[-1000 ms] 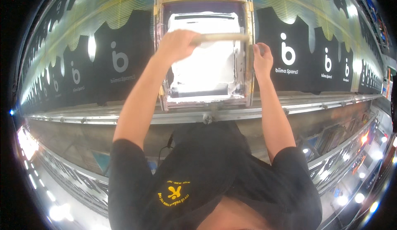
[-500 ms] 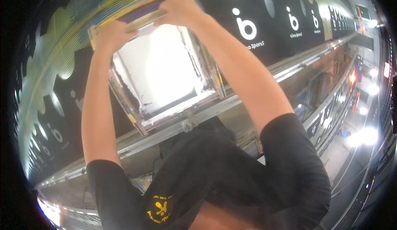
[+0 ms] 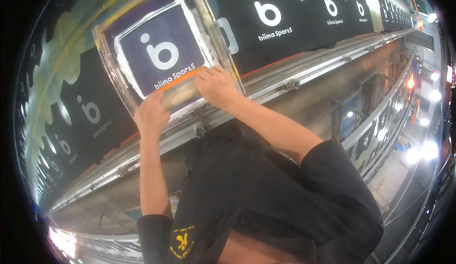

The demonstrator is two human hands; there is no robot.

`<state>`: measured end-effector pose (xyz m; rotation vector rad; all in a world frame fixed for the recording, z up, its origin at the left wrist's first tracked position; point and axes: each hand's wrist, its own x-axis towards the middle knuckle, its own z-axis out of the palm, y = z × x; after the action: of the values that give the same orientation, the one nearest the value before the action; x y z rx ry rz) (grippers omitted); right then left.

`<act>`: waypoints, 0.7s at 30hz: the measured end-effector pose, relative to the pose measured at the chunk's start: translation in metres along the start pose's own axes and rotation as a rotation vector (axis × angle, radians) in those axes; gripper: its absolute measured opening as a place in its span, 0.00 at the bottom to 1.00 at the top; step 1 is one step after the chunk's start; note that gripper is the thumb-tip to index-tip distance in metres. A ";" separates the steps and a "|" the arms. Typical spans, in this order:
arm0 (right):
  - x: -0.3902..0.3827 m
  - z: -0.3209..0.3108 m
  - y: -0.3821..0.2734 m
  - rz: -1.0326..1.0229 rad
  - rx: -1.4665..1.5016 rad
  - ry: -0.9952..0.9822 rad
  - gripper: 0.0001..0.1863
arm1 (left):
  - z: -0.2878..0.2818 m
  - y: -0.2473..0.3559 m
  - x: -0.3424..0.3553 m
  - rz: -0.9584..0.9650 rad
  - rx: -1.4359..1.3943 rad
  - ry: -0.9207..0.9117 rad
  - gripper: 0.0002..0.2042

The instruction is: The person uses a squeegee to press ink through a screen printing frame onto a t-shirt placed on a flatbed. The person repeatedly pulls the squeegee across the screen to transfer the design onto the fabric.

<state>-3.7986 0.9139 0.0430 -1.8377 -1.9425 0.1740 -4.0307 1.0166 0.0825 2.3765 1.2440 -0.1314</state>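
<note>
My left hand (image 3: 152, 112) and my right hand (image 3: 213, 86) are closed on the two ends of a squeegee (image 3: 180, 90) with a pale handle and an orange blade. It lies across the near end of a printing screen (image 3: 123, 83) in a worn, tape-edged frame. Inside, a dark square ringed by smeared white ink shows a white logo (image 3: 161, 50) with lettering just beyond the blade.
Rows of dark shirt-shaped pieces with printed logos (image 3: 304, 22) run along the long board on both sides of the screen. A metal rail (image 3: 332, 55) follows its near edge; a lower rack (image 3: 375, 126) and bright lamps (image 3: 430, 150) are at the right.
The squeegee has come from the far end of the screen down to the near end, with both hands on it. The white fill has given way to a dark field with the logo showing.
</note>
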 end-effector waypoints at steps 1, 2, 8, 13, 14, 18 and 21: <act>-0.006 0.000 -0.004 -0.002 -0.005 0.007 0.02 | 0.001 -0.001 -0.006 0.015 0.006 0.007 0.21; -0.008 0.001 -0.007 -0.018 -0.016 0.011 0.02 | 0.005 -0.003 -0.010 0.031 0.013 0.013 0.22; 0.062 -0.025 0.008 0.003 -0.022 -0.259 0.06 | -0.053 -0.012 0.043 0.059 -0.052 -0.189 0.13; 0.193 -0.031 0.050 0.075 -0.006 -0.309 0.13 | -0.098 -0.045 0.170 0.035 0.139 -0.146 0.22; 0.214 -0.026 0.062 0.089 -0.052 -0.311 0.15 | -0.104 -0.049 0.195 0.053 0.150 -0.141 0.23; 0.251 0.004 0.089 0.160 -0.157 -0.263 0.17 | -0.097 -0.059 0.244 -0.018 0.199 -0.137 0.28; 0.243 0.006 0.081 0.141 -0.129 -0.247 0.19 | -0.095 -0.055 0.229 -0.079 0.188 -0.123 0.25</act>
<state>-3.7278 1.1593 0.0634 -2.1266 -2.0265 0.3431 -3.9513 1.2583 0.0828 2.4343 1.3170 -0.4308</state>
